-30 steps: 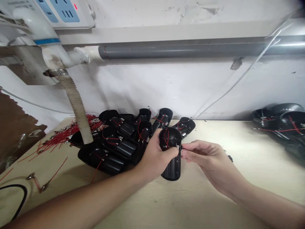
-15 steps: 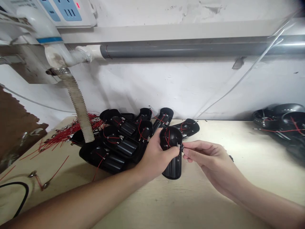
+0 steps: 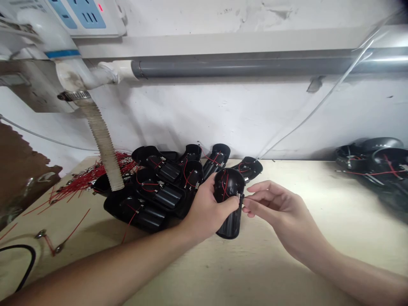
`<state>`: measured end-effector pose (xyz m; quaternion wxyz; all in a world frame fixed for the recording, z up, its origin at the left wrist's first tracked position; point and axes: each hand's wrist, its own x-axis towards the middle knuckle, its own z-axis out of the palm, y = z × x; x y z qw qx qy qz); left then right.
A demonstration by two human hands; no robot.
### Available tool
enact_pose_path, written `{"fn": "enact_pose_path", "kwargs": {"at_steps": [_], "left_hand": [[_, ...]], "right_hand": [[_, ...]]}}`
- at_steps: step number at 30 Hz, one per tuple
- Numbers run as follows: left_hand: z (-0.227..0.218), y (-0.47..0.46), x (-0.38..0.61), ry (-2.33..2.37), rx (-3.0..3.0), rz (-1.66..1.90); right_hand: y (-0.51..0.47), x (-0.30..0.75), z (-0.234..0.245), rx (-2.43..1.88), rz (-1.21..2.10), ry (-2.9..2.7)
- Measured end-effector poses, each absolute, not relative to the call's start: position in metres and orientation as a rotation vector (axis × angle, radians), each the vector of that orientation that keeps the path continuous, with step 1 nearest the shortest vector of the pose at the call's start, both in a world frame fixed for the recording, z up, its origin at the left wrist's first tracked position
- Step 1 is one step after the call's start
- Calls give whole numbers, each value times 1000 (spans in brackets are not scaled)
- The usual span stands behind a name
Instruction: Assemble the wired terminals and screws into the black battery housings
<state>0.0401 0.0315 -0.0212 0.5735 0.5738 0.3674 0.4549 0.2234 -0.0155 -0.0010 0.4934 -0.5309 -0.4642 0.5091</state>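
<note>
Right hand (image 3: 282, 208) has lifted slightly, its fingers parted just beside the metal clip (image 3: 238, 196) of the black plastic housing (image 3: 228, 227), which is gripped in the closed left hand (image 3: 207, 208).

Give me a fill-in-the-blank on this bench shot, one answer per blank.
1. The left hand holds a black plastic housing whose wires are ____.
2. The right hand reaches that housing from its ____ side in the view.
3. A corrugated hose is fixed to the white pipe by a metal ____.
4. A tangle of red wires lies to the ____ of the pile of black housings in the view.

Missing words: red; right; hose clamp; left.
</note>
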Motion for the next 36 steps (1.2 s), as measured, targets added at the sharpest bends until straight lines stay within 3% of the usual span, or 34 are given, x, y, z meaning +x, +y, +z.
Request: {"fn": "enact_pose_path", "kwargs": {"at_steps": [17, 36], "left_hand": [[-19, 28, 34, 690, 1077, 998], [-9, 23, 31, 414, 1392, 734]], "right_hand": [[-9, 223, -4, -1067, 1615, -1035], [0, 232, -7, -955, 1981, -1020]]}}
